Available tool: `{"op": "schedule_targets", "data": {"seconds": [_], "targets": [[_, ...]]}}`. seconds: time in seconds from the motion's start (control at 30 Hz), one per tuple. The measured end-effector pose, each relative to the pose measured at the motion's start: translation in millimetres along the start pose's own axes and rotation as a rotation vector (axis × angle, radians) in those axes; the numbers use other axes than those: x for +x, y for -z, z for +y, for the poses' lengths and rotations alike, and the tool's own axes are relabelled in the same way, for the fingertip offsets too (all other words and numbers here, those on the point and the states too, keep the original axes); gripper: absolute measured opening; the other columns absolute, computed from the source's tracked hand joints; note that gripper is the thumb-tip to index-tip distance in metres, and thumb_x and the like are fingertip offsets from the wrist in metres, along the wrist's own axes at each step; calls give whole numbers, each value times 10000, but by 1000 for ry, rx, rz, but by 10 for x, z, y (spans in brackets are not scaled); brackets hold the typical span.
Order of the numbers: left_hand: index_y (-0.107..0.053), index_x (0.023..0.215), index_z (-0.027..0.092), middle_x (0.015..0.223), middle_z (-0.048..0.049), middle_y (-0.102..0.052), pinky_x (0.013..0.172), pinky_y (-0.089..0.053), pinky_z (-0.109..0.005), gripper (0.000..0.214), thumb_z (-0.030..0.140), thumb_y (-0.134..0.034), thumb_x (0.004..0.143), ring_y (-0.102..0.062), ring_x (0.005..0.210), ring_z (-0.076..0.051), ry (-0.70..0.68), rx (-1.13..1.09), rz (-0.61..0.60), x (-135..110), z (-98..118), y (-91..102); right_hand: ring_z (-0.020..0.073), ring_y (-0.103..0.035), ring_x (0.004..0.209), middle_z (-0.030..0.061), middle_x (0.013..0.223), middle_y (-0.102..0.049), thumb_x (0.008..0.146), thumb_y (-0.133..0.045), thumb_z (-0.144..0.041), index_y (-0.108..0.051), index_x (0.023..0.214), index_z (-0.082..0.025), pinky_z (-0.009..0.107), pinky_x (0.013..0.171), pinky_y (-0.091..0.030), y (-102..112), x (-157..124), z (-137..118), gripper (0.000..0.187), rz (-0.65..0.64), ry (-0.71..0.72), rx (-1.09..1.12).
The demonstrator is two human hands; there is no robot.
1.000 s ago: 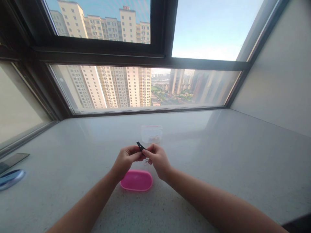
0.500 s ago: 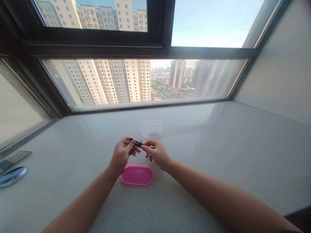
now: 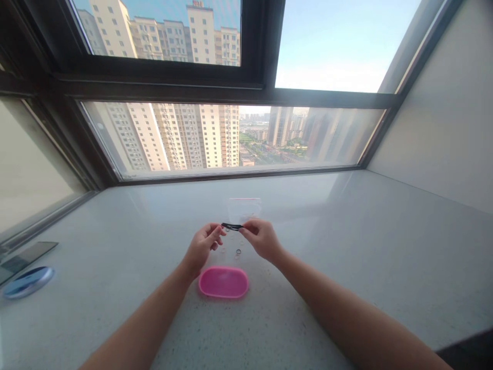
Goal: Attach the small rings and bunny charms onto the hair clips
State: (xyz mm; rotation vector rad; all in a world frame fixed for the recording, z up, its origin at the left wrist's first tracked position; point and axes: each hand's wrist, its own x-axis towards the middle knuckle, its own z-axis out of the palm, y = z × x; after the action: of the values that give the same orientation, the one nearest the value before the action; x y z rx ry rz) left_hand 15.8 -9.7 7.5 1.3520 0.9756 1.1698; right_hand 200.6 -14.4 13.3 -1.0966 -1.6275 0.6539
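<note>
A slim black hair clip (image 3: 232, 226), dark and narrow with a gap along its length, is held up level between my two hands above the counter. My right hand (image 3: 262, 239) pinches its right end between thumb and fingers. At the other end, my left hand (image 3: 203, 246) has thumb and forefinger closed on the tip. Beneath them lie a small dark ring (image 3: 238, 252) and several faint pale rings, too small to make out well. Closer to me sits a pink oval tray (image 3: 223, 296), just right of my left wrist.
Behind my hands stands a clear plastic pouch (image 3: 245, 206) with a pink top edge. At the far left lie a shiny blue oval object (image 3: 29, 282) and a dark flat panel (image 3: 29, 259). The speckled counter (image 3: 327, 231) runs back to a dark-framed window.
The black clip has turned nearly level and shows more of its length. My left fingers have slid to its far left tip. The dark ring below has come into view.
</note>
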Motion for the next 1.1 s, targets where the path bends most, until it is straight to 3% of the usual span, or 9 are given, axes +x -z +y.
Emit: {"op": "schedule_targets", "data": {"seconds": [0.07,0.13,0.23,0.5,0.83,1.1], "targets": [[-561,896,151,784,-30,-596,470,-330,-194,293,409,-512,766,-492,582,-100,-25,106,-3,22,-22,36,95,-429,532,12,627,-531,736,-542,-284,-623,666,-146,221,530,-351,143,88,37,175,134,104,-206],[-565,866,148,763,-34,-599,445,-314,-195,310,431,-478,774,-489,565,-109,-33,210,6,44,-54,75,105,-446,546,15,626,-540,756,-522,-268,-638,696,-151,228,561,-359,280,184,93,175,220,119,-357],[-579,799,154,720,-27,-605,470,-343,-204,309,438,-460,775,-506,568,-124,-75,367,7,71,-115,123,120,-488,604,22,663,-566,754,-535,-263,-663,721,-164,231,610,-368,410,315,193,165,226,130,-526],[-582,762,165,698,-12,-612,558,-390,-230,309,431,-429,794,-541,598,-141,-167,549,-5,98,-209,161,115,-534,632,10,766,-626,782,-521,-298,-688,787,-215,217,624,-373,433,586,330,186,-37,92,-709],[-587,732,159,641,2,-598,507,-358,-215,316,429,-432,788,-514,536,-123,-160,567,-38,90,-213,147,198,-583,863,63,987,-627,853,-382,-401,-609,1031,-236,281,716,-403,365,541,320,332,-167,19,-1000],[-587,731,163,621,4,-576,493,-357,-210,282,387,-425,782,-489,519,-117,-137,510,32,110,-185,144,207,-557,971,73,1057,-613,834,-422,-441,-558,1115,-221,279,811,-398,278,552,319,382,-366,18,-858]]}}
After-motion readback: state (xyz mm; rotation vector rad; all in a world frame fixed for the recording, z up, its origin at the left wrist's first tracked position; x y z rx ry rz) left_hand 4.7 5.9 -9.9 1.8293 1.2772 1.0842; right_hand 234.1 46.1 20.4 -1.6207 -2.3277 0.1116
